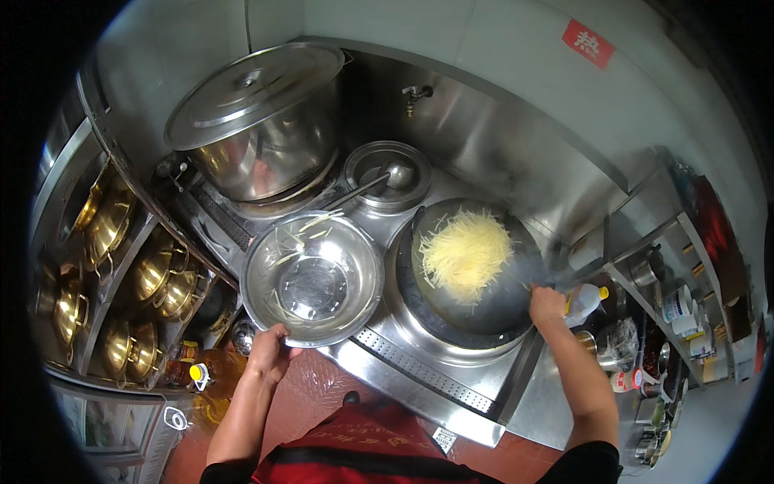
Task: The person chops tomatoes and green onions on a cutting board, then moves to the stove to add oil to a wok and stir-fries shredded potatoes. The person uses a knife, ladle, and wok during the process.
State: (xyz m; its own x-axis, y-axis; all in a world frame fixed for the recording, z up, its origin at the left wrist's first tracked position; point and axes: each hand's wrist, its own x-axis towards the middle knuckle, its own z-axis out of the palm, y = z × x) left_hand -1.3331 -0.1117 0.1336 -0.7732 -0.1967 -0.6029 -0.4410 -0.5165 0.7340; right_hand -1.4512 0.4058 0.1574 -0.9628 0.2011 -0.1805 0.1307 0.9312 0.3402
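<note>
My left hand (pixel 273 354) grips the rim of a stainless steel bowl (pixel 311 281), with the thumb over its near edge. A few pale yellow shreds cling to the inside of the bowl, which is otherwise bare. To its right, a heap of pale yellow shreds (pixel 465 255) lies in a dark wok (pixel 484 314) on the stove. My right hand (pixel 546 305) is closed at the wok's right edge; what it grips is mostly hidden, seemingly a handle. Light steam or smoke shows beside the heap.
A large lidded steel pot (pixel 272 145) stands at the back left. A ladle (pixel 399 175) rests across a round steel container (pixel 387 206) behind the bowl. A tap (pixel 416 97) juts from the back wall. Brass-coloured pans (pixel 109 224) fill the left shelves; bottles and tubs crowd the right.
</note>
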